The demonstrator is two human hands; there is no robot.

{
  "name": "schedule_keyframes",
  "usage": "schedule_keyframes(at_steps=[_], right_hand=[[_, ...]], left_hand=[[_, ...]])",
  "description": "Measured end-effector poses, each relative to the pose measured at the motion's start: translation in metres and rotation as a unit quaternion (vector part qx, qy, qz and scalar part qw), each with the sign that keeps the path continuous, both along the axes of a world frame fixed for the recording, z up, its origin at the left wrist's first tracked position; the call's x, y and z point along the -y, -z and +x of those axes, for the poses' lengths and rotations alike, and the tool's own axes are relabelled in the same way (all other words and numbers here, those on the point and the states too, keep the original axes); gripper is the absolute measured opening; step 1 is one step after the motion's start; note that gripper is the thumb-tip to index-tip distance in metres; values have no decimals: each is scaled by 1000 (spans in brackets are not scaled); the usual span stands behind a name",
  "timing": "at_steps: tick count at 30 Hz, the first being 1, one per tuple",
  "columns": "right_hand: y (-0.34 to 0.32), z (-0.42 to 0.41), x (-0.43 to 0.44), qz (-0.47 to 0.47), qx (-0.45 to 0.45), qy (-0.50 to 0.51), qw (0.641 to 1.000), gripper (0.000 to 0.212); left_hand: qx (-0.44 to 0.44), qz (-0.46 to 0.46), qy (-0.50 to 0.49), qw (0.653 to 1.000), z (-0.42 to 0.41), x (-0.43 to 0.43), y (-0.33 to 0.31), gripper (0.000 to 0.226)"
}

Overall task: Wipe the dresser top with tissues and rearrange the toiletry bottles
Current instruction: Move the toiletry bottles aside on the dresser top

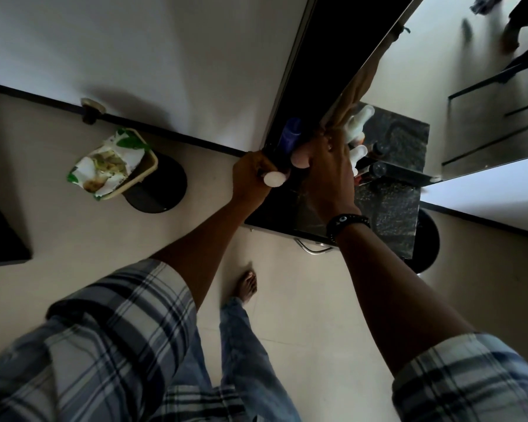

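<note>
The left hand (252, 178) clenches a white-capped bottle (274, 179) at the table (387, 214) edge; the right hand (329, 175) reaches beside it, grip unclear; its fingers could topple the crowded bottles (358, 152) just beyond.

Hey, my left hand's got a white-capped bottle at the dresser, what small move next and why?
Probably set the white-capped bottle in the left hand down on the dresser top beside the blue bottle: the right hand is busy among the white bottles by the mirror.
</note>
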State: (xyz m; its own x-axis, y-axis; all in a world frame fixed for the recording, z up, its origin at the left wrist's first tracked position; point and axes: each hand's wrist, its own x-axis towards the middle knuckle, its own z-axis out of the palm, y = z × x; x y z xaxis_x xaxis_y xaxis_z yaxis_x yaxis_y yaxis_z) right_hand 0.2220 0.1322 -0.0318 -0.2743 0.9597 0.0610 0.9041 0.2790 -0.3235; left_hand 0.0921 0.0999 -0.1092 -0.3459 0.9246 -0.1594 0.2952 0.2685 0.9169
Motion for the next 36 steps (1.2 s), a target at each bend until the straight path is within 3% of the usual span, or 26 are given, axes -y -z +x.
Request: schedule_keyframes(at_steps=[2, 6, 9, 14, 18, 23, 28, 32, 36], right_hand=[[0, 2, -1, 10, 5, 7, 1000, 45], [3, 6, -1, -10, 18, 13, 1000, 55], [4, 9, 2, -35, 3, 14, 999, 60], [4, 12, 2, -59, 3, 26, 998, 57], [4, 12, 4, -46, -12, 23, 999, 55], [8, 15, 9, -26, -57, 4, 998, 61], [10, 15, 14, 2, -68, -1, 998, 74], [11, 15, 19, 24, -70, -2, 997, 71], [13, 14, 31, 46, -56, 2, 997, 56]], left_hand=[[-41, 4, 10, 999, 3, -1, -2, 30], [-74, -42, -8, 996, 10, -9, -8, 12], [-80, -88, -4, 993, 15, -15, -13, 24], [-69, -163, 10, 984, 20, -23, -15, 12], [-75, -172, 13, 982, 19, -25, -16, 26], [-81, -189, 23, 978, 14, -21, -19, 23], [-174, -170, 89, 966, 2, -4, -28, 27], [-198, -173, 127, 956, -9, 15, -29, 15], [-208, -186, 163, 946, -17, 22, -24, 14]])
